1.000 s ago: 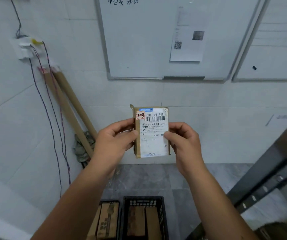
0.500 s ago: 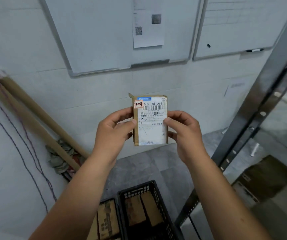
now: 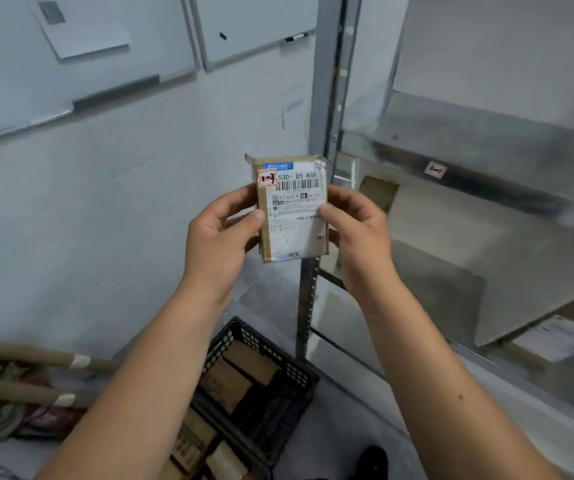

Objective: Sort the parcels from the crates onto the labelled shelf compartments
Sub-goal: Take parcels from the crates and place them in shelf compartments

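At centre, parcel (image 3: 290, 209) w/ red tag (image 3: 267, 177) held upright, left hand (image 3: 219, 233) & right hand (image 3: 358, 230) each w/ grip closed on its sides; not yet shelved. Crate (image 3: 294, 403) at 6 o'clock holds more; shelf (image 3: 486, 133) at 3 o'clock.

The parcel (image 3: 264, 237) is plain brown cardboard. Its label (image 3: 296, 233) is white with black barcodes and a blue strip up top. The little sticker (image 3: 267, 178) is white with a red border and black scrawl. The crate (image 3: 271, 355) is black with a grid of holes, the shelf post (image 3: 327, 81) is dull grey, and the tubes (image 3: 18, 355) are tan with white tape.
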Available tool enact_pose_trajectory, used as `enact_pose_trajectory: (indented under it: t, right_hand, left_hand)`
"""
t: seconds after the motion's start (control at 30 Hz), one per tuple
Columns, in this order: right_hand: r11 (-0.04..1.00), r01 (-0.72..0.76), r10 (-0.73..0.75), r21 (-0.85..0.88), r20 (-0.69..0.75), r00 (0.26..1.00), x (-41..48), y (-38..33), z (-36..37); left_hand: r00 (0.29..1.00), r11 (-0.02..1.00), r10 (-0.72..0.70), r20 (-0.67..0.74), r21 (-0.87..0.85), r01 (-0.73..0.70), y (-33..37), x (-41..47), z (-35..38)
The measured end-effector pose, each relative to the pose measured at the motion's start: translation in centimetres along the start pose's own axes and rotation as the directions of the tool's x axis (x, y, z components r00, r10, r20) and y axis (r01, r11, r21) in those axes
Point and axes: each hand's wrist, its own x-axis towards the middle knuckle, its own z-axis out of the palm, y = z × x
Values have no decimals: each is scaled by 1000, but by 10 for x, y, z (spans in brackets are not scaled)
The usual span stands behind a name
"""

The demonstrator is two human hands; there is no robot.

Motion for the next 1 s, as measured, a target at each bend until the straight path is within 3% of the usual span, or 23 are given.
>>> enact_pose_trajectory:
  t: [0.17,0.4,0.6,1.0]
  right_hand:
    - [995,60,-76,-81,-214,974,-46,-32,-79]
    - [948,143,-257,-284,-422,869,-132,-85,-192]
    - [929,197,-341,-315,-517,785,-216,-134,-286]
    - [895,246,-439,-371,-640,631,-362,-219,-417]
  left_hand:
    - [975,999,-5,222,-46,16,-3,-33,70]
    - [862,994,49,505,-106,6,4,-113,172]
    - [768,989,91,635,-146,4,21,-208,251]
    - [626,977,178,759,-213,-20,50,-366,373]
